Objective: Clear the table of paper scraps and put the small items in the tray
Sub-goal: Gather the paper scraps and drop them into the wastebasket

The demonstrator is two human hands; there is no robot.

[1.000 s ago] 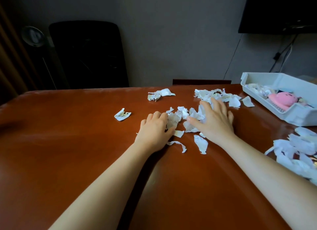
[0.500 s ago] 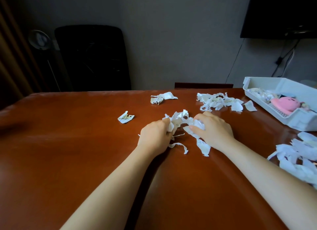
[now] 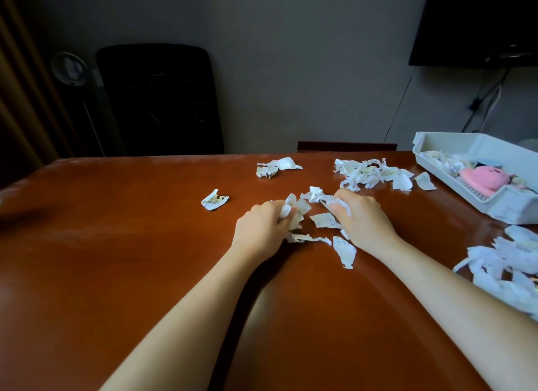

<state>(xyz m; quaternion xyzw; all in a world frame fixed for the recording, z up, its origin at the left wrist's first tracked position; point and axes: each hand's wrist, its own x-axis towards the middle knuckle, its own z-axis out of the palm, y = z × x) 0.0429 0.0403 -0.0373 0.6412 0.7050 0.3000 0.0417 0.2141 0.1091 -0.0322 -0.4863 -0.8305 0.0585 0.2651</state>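
My left hand (image 3: 260,226) is closed around a bunch of white paper scraps (image 3: 294,210) in the middle of the brown table (image 3: 116,259). My right hand (image 3: 362,218) grips more crumpled scraps (image 3: 323,197) just to the right. A few loose scraps (image 3: 345,251) lie on the table between and below the hands. A white tray (image 3: 506,208) stands at the right edge with a pink item (image 3: 484,178) and some small things in it.
More scrap piles lie at the back centre (image 3: 276,166), back right (image 3: 372,173) and near right edge (image 3: 506,265). A single scrap (image 3: 214,200) lies left of the hands. A dark chair (image 3: 158,99) stands behind the table.
Both hands went from lying flat on the scraps to curling shut and gathering them into bunches. The scraps between the hands are now bunched and raised.
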